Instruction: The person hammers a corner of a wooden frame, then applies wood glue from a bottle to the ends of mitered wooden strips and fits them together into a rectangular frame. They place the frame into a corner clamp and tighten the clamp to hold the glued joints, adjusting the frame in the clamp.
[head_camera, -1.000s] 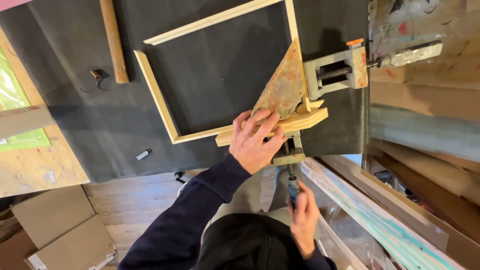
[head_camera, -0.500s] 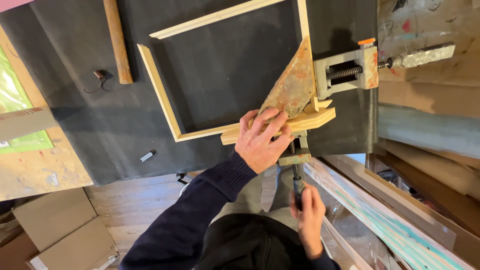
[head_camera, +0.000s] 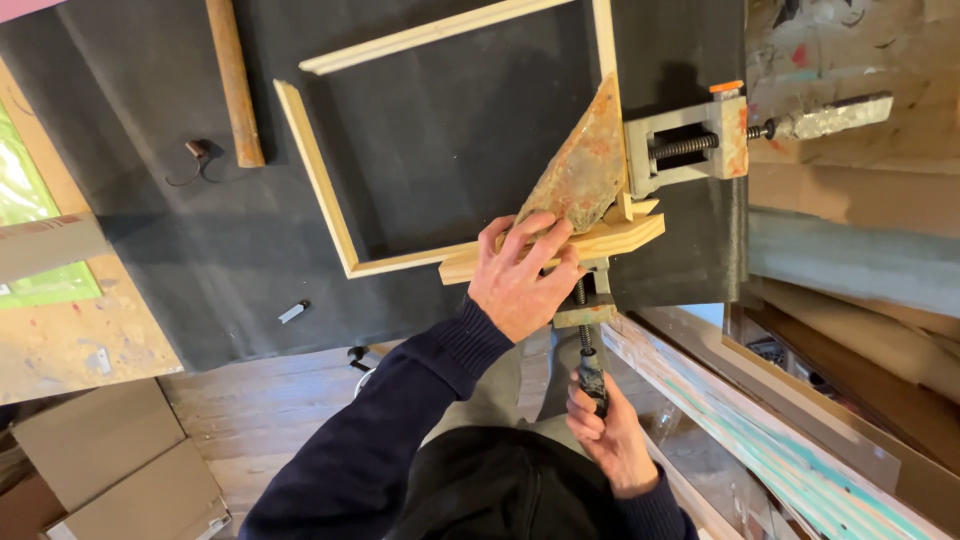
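We press our left hand (head_camera: 520, 275) flat, fingers spread, on the wooden frame (head_camera: 330, 215) corner at the counter's (head_camera: 150, 260) near edge; right hand (head_camera: 605, 435) grips the clamp handle (head_camera: 592, 375) below.

The left hand (head_camera: 522, 275) lies flat near the frame's centre, palm down, fingers spread and pointing to the upper right, its dark-sleeved forearm running down-left. The right hand (head_camera: 607, 435), lower right of centre, is curled into a closed grip, knuckles upward.
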